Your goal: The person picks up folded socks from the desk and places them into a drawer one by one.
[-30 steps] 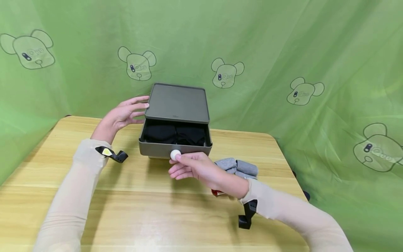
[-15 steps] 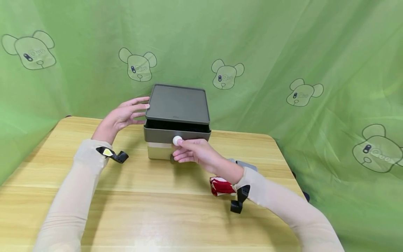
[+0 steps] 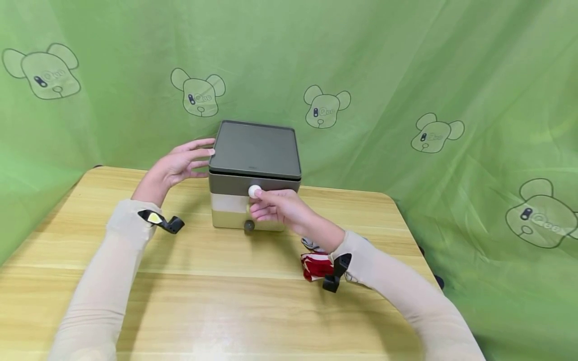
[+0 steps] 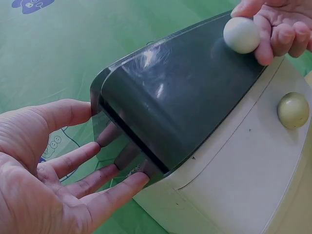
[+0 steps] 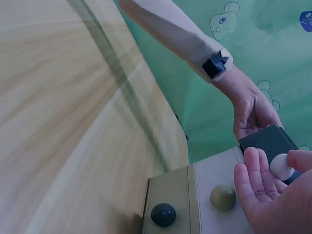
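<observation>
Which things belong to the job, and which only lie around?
Job, apparently: drawer unit; dark top drawer; white knob, pinched by the right hand; left hand, at the unit's side.

Lying nearby, held by neither hand: red-and-white cloth; partly hidden grey cloth.

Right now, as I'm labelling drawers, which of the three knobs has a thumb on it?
The white knob on the top drawer, where the right hand rests its thumb; the olive knob and dark knob below have none.
</observation>
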A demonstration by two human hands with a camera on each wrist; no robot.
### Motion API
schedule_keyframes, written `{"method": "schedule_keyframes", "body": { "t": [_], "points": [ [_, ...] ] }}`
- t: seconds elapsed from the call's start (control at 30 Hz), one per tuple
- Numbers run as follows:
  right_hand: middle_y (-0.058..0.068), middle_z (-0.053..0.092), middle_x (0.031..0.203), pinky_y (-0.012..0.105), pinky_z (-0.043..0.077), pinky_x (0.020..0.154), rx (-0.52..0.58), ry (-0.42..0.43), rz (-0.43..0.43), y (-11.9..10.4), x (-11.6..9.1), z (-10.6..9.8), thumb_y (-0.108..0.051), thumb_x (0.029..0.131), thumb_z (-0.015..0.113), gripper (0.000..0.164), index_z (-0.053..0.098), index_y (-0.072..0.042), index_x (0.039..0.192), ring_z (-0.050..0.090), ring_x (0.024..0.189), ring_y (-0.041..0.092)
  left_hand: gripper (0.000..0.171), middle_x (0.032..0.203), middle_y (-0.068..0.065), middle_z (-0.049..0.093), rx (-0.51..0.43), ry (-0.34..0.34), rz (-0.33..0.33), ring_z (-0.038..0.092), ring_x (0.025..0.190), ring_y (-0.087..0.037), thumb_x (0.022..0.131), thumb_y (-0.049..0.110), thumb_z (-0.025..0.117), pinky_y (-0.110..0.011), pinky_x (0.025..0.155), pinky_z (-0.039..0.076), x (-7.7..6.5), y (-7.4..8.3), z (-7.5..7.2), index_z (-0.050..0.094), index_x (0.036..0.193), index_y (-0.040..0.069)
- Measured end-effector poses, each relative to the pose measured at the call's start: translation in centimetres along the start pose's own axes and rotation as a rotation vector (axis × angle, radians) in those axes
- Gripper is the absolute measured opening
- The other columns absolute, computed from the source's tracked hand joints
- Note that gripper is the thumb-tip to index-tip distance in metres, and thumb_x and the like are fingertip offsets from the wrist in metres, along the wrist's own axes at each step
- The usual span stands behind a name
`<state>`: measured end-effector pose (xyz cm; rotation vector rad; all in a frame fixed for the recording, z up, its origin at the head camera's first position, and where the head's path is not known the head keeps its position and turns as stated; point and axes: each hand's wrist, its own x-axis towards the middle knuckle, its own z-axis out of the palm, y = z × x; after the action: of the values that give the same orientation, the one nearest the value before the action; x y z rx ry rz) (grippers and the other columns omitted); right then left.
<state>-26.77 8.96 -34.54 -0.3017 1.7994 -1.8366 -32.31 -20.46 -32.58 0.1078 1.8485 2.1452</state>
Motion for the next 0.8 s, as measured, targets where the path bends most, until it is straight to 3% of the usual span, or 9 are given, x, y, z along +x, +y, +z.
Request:
{"method": "schedule_keyframes", "body": {
  "t": [0.23,0.57,0.8],
  "points": [
    [0.004,0.077,0.083,0.032,0.064,0.082,0.038,0.014,0.0,-0.07,0.94,-0.32,-0.016,0.104,0.058,0.037,0.059,0.013,0.128,0.075,0.076,0.013,0.066,0.115,0.012,0.063,0.001,0.016,-0.002,0.045,0.138,-0.028,0.103,0.019,0.06,-0.057,0.121,0.036,0.14,-0.05,-0.1,0.029,0.161,0.019],
    [0.004,0.077,0.083,0.028,0.064,0.079,0.034,0.012,0.009,-0.31,0.89,-0.23,-0.015,0.104,0.057,0.036,0.059,0.013,0.126,0.075,0.076,0.013,0.066,0.123,0.009,0.059,0.008,0.021,-0.007,0.045,0.138,-0.027,0.104,0.019,0.059,-0.055,0.121,0.036,0.01,0.09,-0.04,0.028,0.162,0.019],
    [0.007,0.076,0.089,0.029,0.064,0.081,-0.08,0.01,0.04,0.07,0.65,-0.51,-0.021,0.104,0.059,0.043,0.06,0.013,0.13,0.073,0.077,0.014,0.068,0.123,0.009,0.059,0.004,0.018,-0.011,0.046,0.136,-0.026,0.103,0.019,0.061,-0.055,0.121,0.037,-0.03,0.09,0.05,0.028,0.162,0.019]
  ]
}}
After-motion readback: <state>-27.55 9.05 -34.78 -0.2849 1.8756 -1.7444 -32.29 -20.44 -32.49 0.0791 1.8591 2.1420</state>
